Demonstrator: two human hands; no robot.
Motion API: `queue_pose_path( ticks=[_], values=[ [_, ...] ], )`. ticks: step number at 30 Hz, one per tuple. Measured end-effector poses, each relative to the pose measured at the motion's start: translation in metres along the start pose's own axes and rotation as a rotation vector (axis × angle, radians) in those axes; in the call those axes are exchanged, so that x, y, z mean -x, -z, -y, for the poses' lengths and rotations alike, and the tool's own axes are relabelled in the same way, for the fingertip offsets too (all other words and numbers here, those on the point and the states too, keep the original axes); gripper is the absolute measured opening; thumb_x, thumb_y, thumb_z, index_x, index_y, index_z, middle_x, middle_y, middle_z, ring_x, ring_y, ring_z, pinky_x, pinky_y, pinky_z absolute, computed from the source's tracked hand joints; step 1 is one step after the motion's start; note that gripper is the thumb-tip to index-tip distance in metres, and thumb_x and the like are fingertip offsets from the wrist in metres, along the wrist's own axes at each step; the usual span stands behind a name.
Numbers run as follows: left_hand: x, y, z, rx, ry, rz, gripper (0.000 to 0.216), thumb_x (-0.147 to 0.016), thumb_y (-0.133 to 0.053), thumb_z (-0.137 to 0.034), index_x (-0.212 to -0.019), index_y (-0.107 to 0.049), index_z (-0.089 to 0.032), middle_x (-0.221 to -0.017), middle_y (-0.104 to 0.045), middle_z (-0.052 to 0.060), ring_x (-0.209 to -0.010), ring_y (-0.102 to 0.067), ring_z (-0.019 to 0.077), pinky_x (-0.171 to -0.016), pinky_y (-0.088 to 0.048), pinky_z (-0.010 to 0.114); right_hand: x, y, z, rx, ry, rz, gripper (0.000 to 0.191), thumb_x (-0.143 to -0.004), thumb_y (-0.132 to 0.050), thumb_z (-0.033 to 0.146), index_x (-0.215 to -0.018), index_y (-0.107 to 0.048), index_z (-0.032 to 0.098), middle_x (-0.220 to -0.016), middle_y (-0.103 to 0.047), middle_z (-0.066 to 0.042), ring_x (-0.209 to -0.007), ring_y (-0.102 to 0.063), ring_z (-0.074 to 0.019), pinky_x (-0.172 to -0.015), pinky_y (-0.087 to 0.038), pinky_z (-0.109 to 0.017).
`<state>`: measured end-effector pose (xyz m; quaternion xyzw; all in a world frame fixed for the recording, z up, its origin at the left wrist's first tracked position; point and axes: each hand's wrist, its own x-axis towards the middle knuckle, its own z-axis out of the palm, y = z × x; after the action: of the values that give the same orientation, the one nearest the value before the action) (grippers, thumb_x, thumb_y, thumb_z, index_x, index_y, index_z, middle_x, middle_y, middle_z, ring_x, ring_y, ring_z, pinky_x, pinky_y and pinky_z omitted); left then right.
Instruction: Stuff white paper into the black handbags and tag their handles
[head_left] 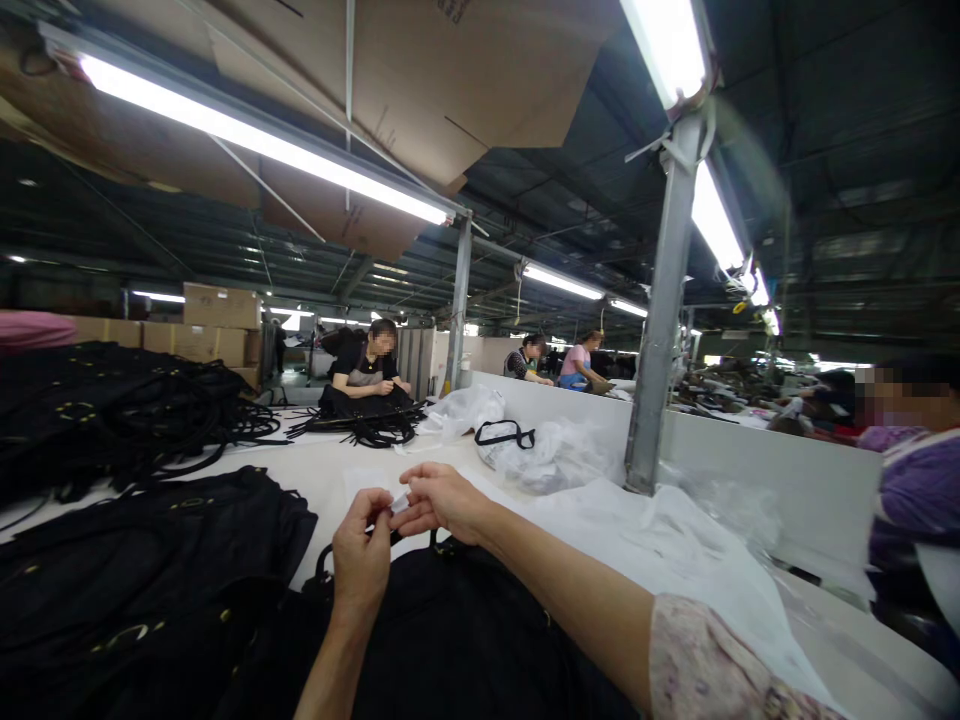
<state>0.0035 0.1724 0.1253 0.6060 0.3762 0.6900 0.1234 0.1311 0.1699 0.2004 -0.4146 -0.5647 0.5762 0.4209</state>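
Head-worn view, forward, close above worktable (330, 470)

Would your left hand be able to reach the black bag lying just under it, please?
Probably yes: the left hand hovers right above the black bag, nothing between, though its fingers pinch a small white piece.

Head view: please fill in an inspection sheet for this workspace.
Surface: white table, largely covered.
Job's things: small white piece pinched between both hands above a black bag.
Clutter: black bags stacked left; plastic wrapping; white sheet.
Grippers: left hand and right hand, both pinching the piece.
Cables: nothing seen; black straps only.
Surroundings: metal post, overhead tube lights, co-workers seated beyond.
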Motion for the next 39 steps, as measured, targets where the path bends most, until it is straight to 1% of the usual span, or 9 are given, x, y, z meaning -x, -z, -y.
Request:
queue_pose_path(
  ticks=[4,10,17,23,26,29,33,36,39],
  values=[
    [0.003,-0.001,-0.001,-0.06,-0.023,0.028,0.017,-0.081,-0.045,-0.034,-0.083,-0.059,-0.023,-0.076,-0.065,-0.002,-0.072,-0.061,0.0163,-0.066,-0.046,0.026,0.001,0.005,0.011,0.336,0.04,0.046,0.009,-0.091,-0.051,0.018,-0.084,-0.055,0.014,-0.061,-0.055,0.002,-0.055,-0.062,-0.0143,-0.056,-0.052,-0.026],
    [0.003,0.002,-0.004,-0.176,-0.07,0.05,0.015,-0.084,-0.043,-0.027,-0.083,-0.058,-0.023,-0.073,-0.063,-0.004,-0.066,-0.057,0.0145,-0.063,-0.041,0.025,-0.006,0.003,0.011,0.883,0.58,-0.145,0.015,-0.075,-0.068,0.004,-0.068,-0.063,0.016,-0.074,-0.059,0.003,-0.074,-0.053,-0.012,-0.07,-0.039,-0.023],
    [0.002,0.003,-0.001,-0.279,-0.193,0.116,0.016,-0.082,-0.038,-0.016,-0.074,-0.05,-0.023,-0.067,-0.056,-0.004,-0.063,-0.054,0.0133,-0.061,-0.04,0.023,-0.018,-0.004,0.036,0.922,0.708,-0.186,0.014,-0.081,-0.063,0.007,-0.071,-0.06,0.017,-0.067,-0.062,0.003,-0.072,-0.06,-0.0134,-0.07,-0.042,-0.023],
    [-0.004,0.008,0.004,-0.441,-0.253,0.06,0.023,-0.085,-0.034,-0.013,-0.08,-0.055,-0.02,-0.075,-0.06,0.003,-0.074,-0.056,0.0198,-0.072,-0.045,0.032,-0.028,-0.013,0.037,0.414,0.521,-0.111,0.014,-0.087,-0.05,0.011,-0.074,-0.049,0.018,-0.055,-0.06,0.004,-0.059,-0.067,-0.0152,-0.055,-0.052,-0.022],
    [-0.003,0.009,0.009,-0.56,-0.262,0.046,0.032,-0.088,-0.032,-0.01,-0.094,-0.063,-0.017,-0.084,-0.065,0.008,-0.086,-0.058,0.0254,-0.087,-0.045,0.042,-0.041,-0.012,0.04,0.322,0.567,-0.158,0.013,-0.089,-0.047,0.013,-0.077,-0.047,0.019,-0.063,-0.062,0.003,-0.067,-0.069,-0.0152,-0.062,-0.056,-0.025],
    [0.004,0.008,0.015,-0.684,-0.247,-0.004,0.043,-0.091,-0.032,-0.01,-0.126,-0.056,-0.011,-0.121,-0.061,0.017,-0.116,-0.05,0.0333,-0.109,-0.027,0.058,-0.059,-0.002,0.058,0.562,0.703,-0.241,0.014,-0.091,-0.045,0.015,-0.078,-0.046,0.019,-0.078,-0.064,-0.001,-0.085,-0.068,-0.016,-0.077,-0.056,-0.029],
    [0.012,0.005,0.029,-0.988,-0.186,-0.018,0.051,-0.094,-0.035,-0.012,-0.144,-0.039,-0.006,-0.154,-0.022,0.025,-0.141,-0.023,0.0398,-0.115,-0.017,0.059,-0.072,0.016,0.076,0.902,0.724,-0.294,0.016,-0.084,-0.055,0.01,-0.099,-0.056,0.016,-0.117,-0.06,-0.009,-0.118,-0.052,-0.0206,-0.102,-0.041,-0.038],
    [0.008,0.007,0.046,-1.065,-0.119,0.148,0.045,-0.093,-0.038,-0.012,-0.136,-0.051,-0.009,-0.151,-0.029,0.024,-0.14,-0.027,0.0379,-0.114,-0.024,0.053,-0.052,0.025,0.06,1.035,0.601,-0.145,0.024,-0.082,-0.058,0.008,-0.105,-0.062,0.013,-0.114,-0.063,-0.01,-0.11,-0.058,-0.0222,-0.101,-0.043,-0.039],
    [0.01,0.011,0.066,-1.057,-0.093,0.317,0.039,-0.091,-0.041,-0.014,-0.124,-0.062,-0.012,-0.142,-0.046,0.019,-0.133,-0.041,0.0316,-0.112,-0.033,0.043,0.002,0.028,0.013,1.188,0.378,0.218,0.023,-0.079,-0.069,0.016,-0.102,-0.07,0.013,-0.101,-0.071,-0.01,-0.098,-0.066,-0.0254,-0.093,-0.051,-0.038]
  ],
)
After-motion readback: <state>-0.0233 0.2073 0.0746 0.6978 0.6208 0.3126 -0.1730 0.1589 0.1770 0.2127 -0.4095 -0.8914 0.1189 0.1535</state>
